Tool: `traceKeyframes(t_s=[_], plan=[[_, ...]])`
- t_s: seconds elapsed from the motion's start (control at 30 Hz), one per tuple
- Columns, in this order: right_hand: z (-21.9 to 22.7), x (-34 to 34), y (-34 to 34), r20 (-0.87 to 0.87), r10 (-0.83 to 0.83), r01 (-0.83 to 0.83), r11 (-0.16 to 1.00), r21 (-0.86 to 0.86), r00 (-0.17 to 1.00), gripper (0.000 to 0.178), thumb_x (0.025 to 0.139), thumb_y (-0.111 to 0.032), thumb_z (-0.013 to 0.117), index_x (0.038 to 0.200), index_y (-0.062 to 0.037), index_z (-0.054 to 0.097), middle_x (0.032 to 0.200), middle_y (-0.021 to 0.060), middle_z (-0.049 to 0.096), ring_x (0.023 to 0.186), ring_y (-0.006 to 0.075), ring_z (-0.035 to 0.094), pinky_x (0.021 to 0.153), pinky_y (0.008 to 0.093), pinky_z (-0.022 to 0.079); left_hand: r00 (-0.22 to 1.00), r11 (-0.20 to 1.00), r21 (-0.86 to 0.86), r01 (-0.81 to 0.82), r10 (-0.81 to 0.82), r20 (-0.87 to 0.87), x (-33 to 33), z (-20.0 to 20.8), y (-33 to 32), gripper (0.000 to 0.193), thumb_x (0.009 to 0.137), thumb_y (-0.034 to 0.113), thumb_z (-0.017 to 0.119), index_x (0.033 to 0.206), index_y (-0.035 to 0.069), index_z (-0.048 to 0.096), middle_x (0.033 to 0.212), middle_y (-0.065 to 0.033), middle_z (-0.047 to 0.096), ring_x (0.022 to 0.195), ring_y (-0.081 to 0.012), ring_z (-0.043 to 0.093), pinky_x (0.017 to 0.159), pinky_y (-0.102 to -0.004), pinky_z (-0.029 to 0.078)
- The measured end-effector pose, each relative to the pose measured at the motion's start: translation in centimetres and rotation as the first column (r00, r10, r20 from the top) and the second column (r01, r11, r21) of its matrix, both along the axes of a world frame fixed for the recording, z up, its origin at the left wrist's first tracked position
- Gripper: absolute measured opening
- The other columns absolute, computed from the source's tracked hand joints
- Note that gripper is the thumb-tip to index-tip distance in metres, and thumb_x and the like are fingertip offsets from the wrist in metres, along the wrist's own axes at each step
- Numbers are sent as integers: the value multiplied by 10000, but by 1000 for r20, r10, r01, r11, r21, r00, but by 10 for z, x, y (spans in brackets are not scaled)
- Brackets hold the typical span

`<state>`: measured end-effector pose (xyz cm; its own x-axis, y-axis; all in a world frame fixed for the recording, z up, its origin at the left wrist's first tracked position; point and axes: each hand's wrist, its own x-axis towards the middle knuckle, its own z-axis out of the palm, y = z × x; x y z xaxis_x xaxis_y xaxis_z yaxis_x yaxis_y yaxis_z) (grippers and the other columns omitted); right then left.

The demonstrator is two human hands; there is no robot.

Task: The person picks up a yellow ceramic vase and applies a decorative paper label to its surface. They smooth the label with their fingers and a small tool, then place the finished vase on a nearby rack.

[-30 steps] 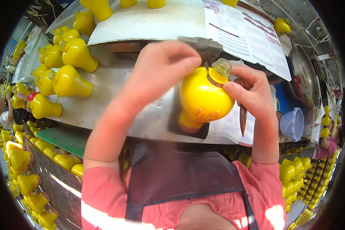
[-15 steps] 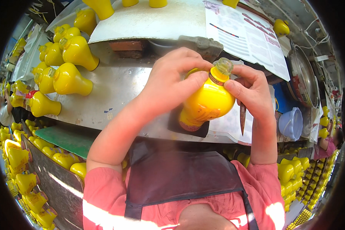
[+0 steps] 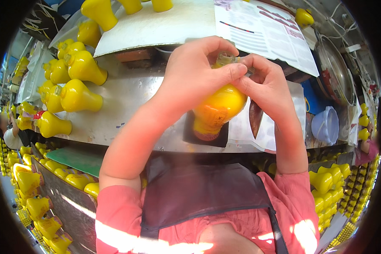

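A glossy yellow bottle (image 3: 221, 106) with a clear glass neck stands tilted on a dark pad (image 3: 186, 134), its neck away from me. My left hand (image 3: 194, 70) wraps round its neck and shoulder, thumb across the front. Pressed against the other side of the neck, my right hand (image 3: 264, 82) is closed, thumb and fingers bent, its thumb tip meeting the left one. A brown pointed blade (image 3: 255, 118) sticks out below the right palm, seemingly gripped there; its upper end is hidden. Both thumbs cover the lower neck.
Several yellow bottles (image 3: 81, 96) lie on the metal bench at left, one with a red neck (image 3: 51, 123). A white board (image 3: 156, 29) and a printed sheet (image 3: 258, 34) lie beyond. At right stands a lilac bucket (image 3: 325, 125). Racked bottles (image 3: 326, 182) flank me; people work at both sides.
Both hands have shifted slightly left with the bottle's neck. My thumbs have come together over the neck, covering the patterned band that showed before.
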<state>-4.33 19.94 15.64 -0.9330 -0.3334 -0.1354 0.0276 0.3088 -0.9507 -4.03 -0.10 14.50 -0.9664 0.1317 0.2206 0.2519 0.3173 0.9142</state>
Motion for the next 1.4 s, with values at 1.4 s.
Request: traceKeyframes(t_s=[1.4], plan=[[2, 20, 8, -243, -1, -13, 998, -56, 970, 96, 940, -66, 689, 989, -1, 742, 782, 6, 706, 624, 51, 635, 557, 208, 464, 995, 999, -7, 45, -45, -88, 38, 22, -11, 136, 808, 20, 795, 919, -3, 718, 988, -75, 761, 949, -132, 691, 859, -281, 551]])
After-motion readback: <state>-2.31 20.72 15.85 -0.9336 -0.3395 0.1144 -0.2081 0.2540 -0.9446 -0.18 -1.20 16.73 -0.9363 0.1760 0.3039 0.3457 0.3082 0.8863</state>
